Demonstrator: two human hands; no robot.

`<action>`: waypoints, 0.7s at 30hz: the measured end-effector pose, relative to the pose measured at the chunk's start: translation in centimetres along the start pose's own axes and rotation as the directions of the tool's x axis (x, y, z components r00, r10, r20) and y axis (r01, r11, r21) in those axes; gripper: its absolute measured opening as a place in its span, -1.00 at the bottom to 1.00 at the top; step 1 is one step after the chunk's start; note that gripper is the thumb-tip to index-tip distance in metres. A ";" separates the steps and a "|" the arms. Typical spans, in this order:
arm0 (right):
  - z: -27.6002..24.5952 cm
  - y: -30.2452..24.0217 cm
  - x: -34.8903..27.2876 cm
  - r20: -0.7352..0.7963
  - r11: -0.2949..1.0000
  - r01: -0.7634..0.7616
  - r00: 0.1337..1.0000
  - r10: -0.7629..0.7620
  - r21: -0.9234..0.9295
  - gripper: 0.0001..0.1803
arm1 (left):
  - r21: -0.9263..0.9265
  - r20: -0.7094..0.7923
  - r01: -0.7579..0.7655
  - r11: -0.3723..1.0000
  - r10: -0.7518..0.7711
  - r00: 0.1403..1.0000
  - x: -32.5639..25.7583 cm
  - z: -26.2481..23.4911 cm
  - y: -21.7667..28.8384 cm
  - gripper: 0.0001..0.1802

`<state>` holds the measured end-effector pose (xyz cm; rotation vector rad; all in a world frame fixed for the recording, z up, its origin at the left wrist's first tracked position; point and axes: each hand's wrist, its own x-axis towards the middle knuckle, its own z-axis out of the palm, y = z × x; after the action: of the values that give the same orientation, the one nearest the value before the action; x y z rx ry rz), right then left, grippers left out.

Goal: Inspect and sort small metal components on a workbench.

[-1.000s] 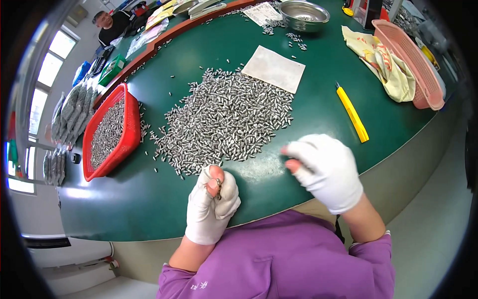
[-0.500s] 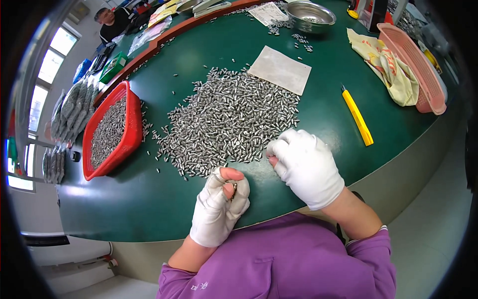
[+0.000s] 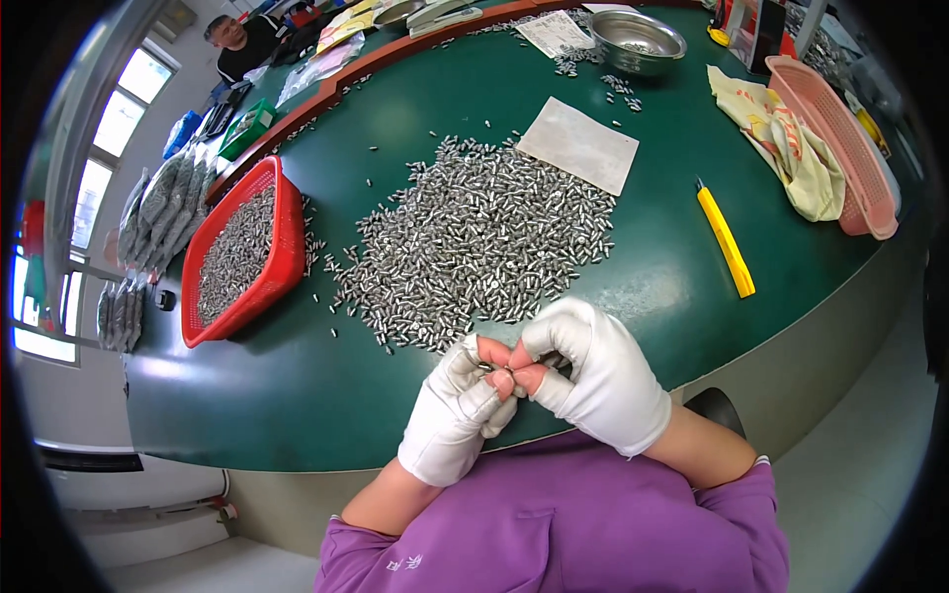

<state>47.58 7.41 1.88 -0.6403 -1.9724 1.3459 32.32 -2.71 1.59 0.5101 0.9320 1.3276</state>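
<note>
Green desk (image 3: 297, 395) fills my frame, silver pins (image 3: 474, 237) heaped at centre, red basket (image 3: 287, 247) left. Low centre, I see left hand (image 3: 455, 415) and right hand (image 3: 603, 376) touching, bare fingertips (image 3: 509, 381) pinched narrow on one small pin (image 3: 491, 368). Yellow cutter (image 3: 727, 240) right.

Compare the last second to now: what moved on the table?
The right hand left the pile of small metal pieces and came back to meet the left hand; their bare fingertips now pinch something small, too tiny to identify. The pile, red basket and yellow cutter lie unchanged.
</note>
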 end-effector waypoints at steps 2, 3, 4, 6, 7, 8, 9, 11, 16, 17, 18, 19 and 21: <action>-0.1 -0.3 0.1 0.033 0.996 -0.059 0.998 0.056 0.067 -0.80 | 0.003 -0.003 -0.005 1.000 0.005 1.000 0.0 0.1 0.0 -0.76; -0.1 -0.3 0.1 0.015 0.993 -0.057 0.998 0.056 0.104 -0.79 | 0.006 -0.010 -0.017 1.000 0.017 1.000 0.0 0.1 -0.1 -0.76; -0.1 -0.4 0.2 -0.001 0.989 -0.055 0.998 0.055 0.140 -0.78 | 0.008 -0.017 -0.030 1.000 0.030 0.999 0.0 0.2 -0.1 -0.76; -0.4 0.1 0.1 0.002 0.997 0.061 0.998 -0.062 0.042 -0.77 | 0.022 -0.025 -0.029 0.999 0.030 0.999 -0.2 0.4 0.0 -0.76; -0.5 0.3 0.1 0.016 0.983 0.175 0.985 -0.174 -0.055 -0.77 | 0.035 -0.033 -0.026 0.999 0.027 0.999 -0.2 0.5 0.1 -0.77; -0.7 0.4 0.2 0.024 0.970 0.220 0.976 -0.219 -0.104 -0.77 | 0.035 -0.033 -0.025 0.999 0.026 0.999 -0.2 0.5 0.0 -0.77; -0.6 0.4 0.2 0.023 0.970 0.219 0.976 -0.218 -0.104 -0.77 | 0.053 -0.038 -0.033 0.998 0.035 0.999 -0.2 0.5 -0.1 -0.77; -0.4 0.6 0.1 -0.015 0.970 0.224 0.974 -0.227 -0.099 -0.76 | 0.071 -0.041 -0.041 0.997 0.044 0.998 -0.2 0.5 -0.1 -0.78; -0.9 0.5 0.2 -0.033 0.965 0.208 0.976 -0.215 -0.160 -0.78 | 0.116 -0.049 -0.032 0.993 0.038 0.998 -0.1 0.4 -0.2 -0.79; -1.2 0.6 0.3 -0.040 0.945 0.239 0.966 -0.254 -0.225 -0.75 | 0.116 -0.049 -0.033 0.993 0.039 0.998 -0.1 0.3 -0.2 -0.79; -1.4 0.7 0.5 -0.079 0.950 0.183 0.975 -0.208 -0.254 -0.76 | 0.080 -0.035 -0.052 0.995 0.055 0.998 0.0 0.1 -0.3 -0.78; -1.8 0.8 0.6 -0.083 0.920 0.141 0.980 -0.183 -0.366 -0.82 | 0.045 -0.020 -0.071 0.996 0.072 0.997 0.1 0.1 -0.3 -0.77; -2.3 1.2 0.9 -0.072 0.817 0.094 0.984 -0.163 -0.569 -0.88 | 0.043 -0.041 -0.071 0.997 0.073 0.997 0.0 0.3 -0.3 -0.76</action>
<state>48.71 9.85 1.57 -0.8124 -2.2759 0.6059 32.72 -2.74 1.55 0.5533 0.9855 1.3911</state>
